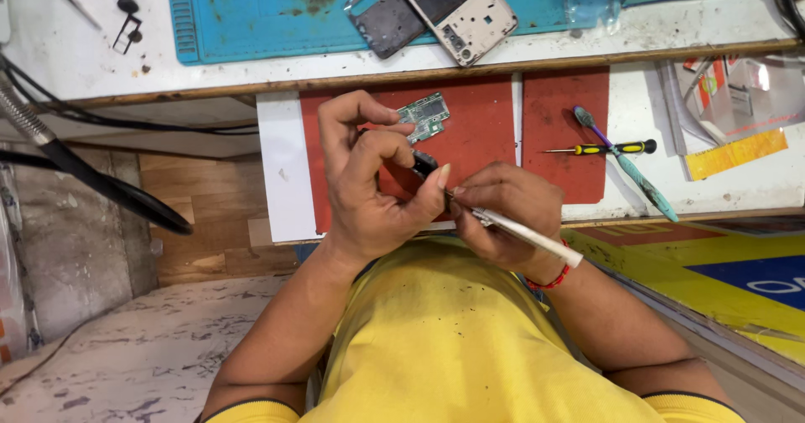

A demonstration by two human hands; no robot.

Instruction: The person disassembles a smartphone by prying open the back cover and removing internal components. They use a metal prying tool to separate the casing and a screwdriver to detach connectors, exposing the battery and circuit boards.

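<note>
Two hands busy: left hand [369, 197] fingers pinching small black part [423, 162] w/ green circuit board [425, 116]; right hand [503, 213] fingers gripping slim metal tool [524, 233].

1. The person wears a bright yellow shirt [436, 339], plain across the chest, which fills the near middle of the view.
2. The shirt has short sleeves; each sleeve ends in a dark narrow band above a yellow hem, one at the near left, one at the near right.
3. Both forearms are bare from sleeve to wrist.
4. A thin red thread bracelet [552, 281] circles the wrist of the right hand [503, 213].
5. The left hand [369, 188] shows no ring or band; its thumbnail is rather long.
</note>
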